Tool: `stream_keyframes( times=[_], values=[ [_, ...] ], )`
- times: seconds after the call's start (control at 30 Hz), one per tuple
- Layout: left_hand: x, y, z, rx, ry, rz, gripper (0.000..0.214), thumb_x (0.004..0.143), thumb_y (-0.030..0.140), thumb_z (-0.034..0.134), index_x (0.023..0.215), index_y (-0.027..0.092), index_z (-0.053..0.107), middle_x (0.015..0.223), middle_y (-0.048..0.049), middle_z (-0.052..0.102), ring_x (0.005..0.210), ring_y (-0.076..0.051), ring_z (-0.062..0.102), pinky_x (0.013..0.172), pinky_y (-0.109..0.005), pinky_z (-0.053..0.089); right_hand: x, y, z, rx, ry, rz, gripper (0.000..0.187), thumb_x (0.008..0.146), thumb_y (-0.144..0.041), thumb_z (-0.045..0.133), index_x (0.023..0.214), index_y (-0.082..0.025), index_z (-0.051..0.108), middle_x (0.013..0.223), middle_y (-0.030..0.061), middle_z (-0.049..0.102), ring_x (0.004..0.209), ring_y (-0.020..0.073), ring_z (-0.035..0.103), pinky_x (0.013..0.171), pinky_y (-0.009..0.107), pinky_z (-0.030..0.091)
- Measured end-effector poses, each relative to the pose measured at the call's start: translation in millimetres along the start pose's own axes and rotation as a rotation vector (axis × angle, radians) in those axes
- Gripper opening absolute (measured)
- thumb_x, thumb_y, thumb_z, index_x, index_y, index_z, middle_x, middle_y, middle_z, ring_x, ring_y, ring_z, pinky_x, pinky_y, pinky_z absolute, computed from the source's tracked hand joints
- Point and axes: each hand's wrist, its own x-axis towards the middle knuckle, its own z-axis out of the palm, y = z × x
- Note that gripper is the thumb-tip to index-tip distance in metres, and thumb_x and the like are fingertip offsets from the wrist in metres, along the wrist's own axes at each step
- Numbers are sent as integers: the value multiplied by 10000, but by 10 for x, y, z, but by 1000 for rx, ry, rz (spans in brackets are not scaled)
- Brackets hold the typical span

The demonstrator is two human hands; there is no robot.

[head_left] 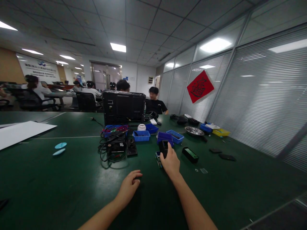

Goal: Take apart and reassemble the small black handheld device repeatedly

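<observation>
- We see a dark green desk (83, 179) in an office under a tiled ceiling (139, 19).
- Our right hand (171, 162) has its fingers closed on one black boxy case (164, 146), before a purple-blue plastic tray (165, 137).
- Our left hand (129, 186) has its fingers loosely bent and parted, above the desk.
- We count two light-blue oval pieces (60, 145) and one white stitched ball (141, 127).
- A large black boxy unit (127, 107) partly blocks our view of a seated person (122, 84).
</observation>
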Motion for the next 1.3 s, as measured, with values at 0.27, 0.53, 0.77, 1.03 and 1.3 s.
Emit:
stream_keyframes(
  times=[0.27, 0.53, 0.77, 1.03, 1.3],
  values=[
    [56, 83, 215, -13, 122, -26, 580, 708, 297, 518, 1263, 220, 368, 1140, -60, 521, 867, -143, 550, 685, -250, 470, -238, -212, 515, 1181, -326, 385, 430, 705, -475, 529, 1032, -204, 457, 671, -11, 537, 509, 134, 526, 371, 226, 410],
    [228, 138, 314, 135, 142, 72, 246, 752, 351, 476, 878, 191, 613, 822, -17, 501, 741, -138, 521, 677, -264, 431, -353, -176, 819, 1270, -622, 607, 233, 763, -431, 471, 781, -199, 458, 569, -42, 511, 422, 95, 502, 392, 208, 400],
    [176, 131, 299, 200, 168, 101, 164, 765, 283, 456, 747, 188, 589, 751, -1, 460, 697, -130, 495, 644, -249, 392, -178, -2, 589, 516, -483, 40, 192, 782, -323, 429, 756, -181, 557, 606, -7, 580, 455, 97, 523, 464, 201, 387],
    [105, 192, 284, 244, 100, 145, 275, 705, 200, 492, 971, 226, 560, 776, 5, 486, 722, -139, 489, 679, -259, 388, 74, 223, 256, 326, -101, 22, 296, 798, -343, 359, 799, -197, 616, 683, 15, 641, 649, 144, 578, 596, 217, 400],
    [87, 150, 291, 230, 11, 185, 302, 712, 195, 475, 1007, 220, 535, 772, 7, 522, 720, -135, 496, 694, -258, 391, 168, 362, 196, 141, -50, 103, 282, 796, -331, 369, 879, -209, 609, 855, 34, 623, 769, 155, 562, 656, 230, 388]
  ],
)
